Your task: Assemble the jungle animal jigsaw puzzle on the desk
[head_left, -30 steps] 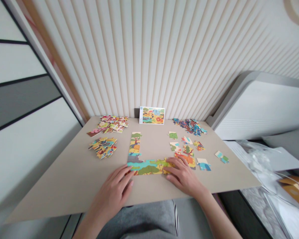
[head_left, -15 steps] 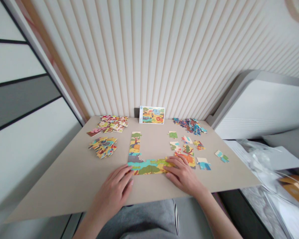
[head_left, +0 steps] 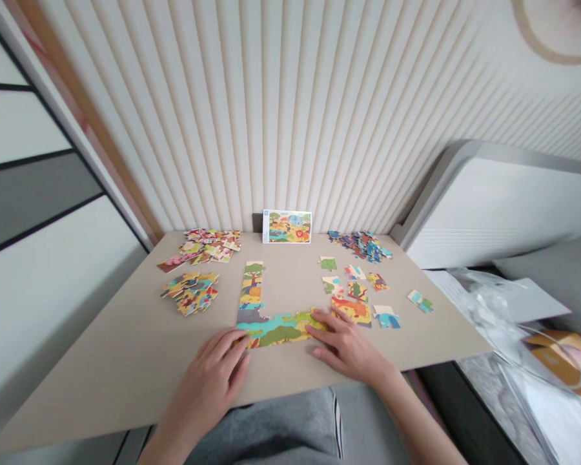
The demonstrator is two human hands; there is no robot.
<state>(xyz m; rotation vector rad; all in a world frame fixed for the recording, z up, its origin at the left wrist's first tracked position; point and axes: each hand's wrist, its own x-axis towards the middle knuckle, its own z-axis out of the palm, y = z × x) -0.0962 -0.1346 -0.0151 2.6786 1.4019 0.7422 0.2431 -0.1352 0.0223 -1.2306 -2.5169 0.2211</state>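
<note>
An L-shaped run of joined jigsaw pieces (head_left: 278, 333) lies on the table, with a left column and a bottom row. My left hand (head_left: 217, 368) rests at its lower left corner, fingertips on the edge, fingers stretched out. On the right end of the bottom row lie the spread fingers of my right hand (head_left: 346, 342), hiding part of those pieces. Just beyond that hand is a joined orange lion section (head_left: 352, 312). Loose pieces lie around it, among them a blue elephant piece (head_left: 387, 317) and a green piece (head_left: 328, 263).
A picture card (head_left: 287, 227) stands against the ribbed wall. Piles of pieces lie at the back left (head_left: 208, 245), middle left (head_left: 192, 292) and back right (head_left: 363, 246). One piece (head_left: 420, 301) lies apart at right. Plastic wrap (head_left: 489, 310) is beyond the table's right edge.
The view has shifted slightly, so the scene sits a little further left and lower. Both hands stay on the joined pieces, and the bottom row looks slightly more tilted.
</note>
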